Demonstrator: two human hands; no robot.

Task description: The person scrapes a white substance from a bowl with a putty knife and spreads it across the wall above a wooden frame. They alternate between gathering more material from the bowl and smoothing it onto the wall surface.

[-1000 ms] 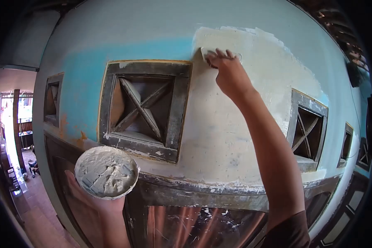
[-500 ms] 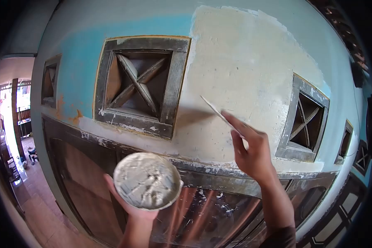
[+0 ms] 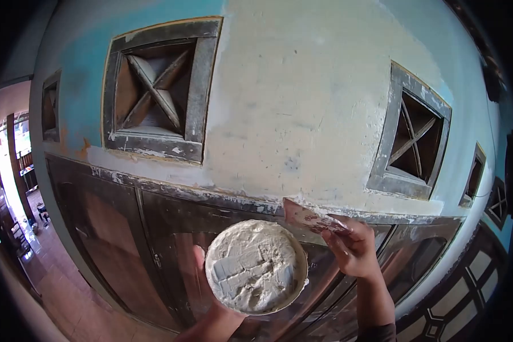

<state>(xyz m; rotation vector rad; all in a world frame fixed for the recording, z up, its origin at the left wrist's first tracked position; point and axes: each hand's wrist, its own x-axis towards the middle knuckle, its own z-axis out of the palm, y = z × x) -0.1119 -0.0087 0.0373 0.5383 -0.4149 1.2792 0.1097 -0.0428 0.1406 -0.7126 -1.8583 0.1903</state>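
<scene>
From below, my left hand (image 3: 219, 312) holds up a round tub (image 3: 304, 278) of creamy off-white putty (image 3: 251, 251), its thumb along the tub's left side. The putty's surface is rough, with scrape marks and dents. My right hand (image 3: 356, 251) pinches a flat, reddish-brown putty spreader (image 3: 309, 218) smeared with pale putty. The spreader is tilted, just above and right of the tub, apart from the putty. Behind it stands the wall (image 3: 279, 102), covered with a broad cream patch of putty.
Wooden vent frames with crossed bars sit in the wall, a large one (image 3: 206, 91) at left and another (image 3: 382, 171) at right. Below runs a paint-chipped wooden ledge (image 3: 233, 198) over dark glazed panels (image 3: 105, 228). A tiled floor (image 3: 57, 285) and bright doorway lie at far left.
My right hand has come down from the wall, turning the spreader's flat face into view near the tub. The tub has shifted right in view, and the view has tilted lower.
</scene>
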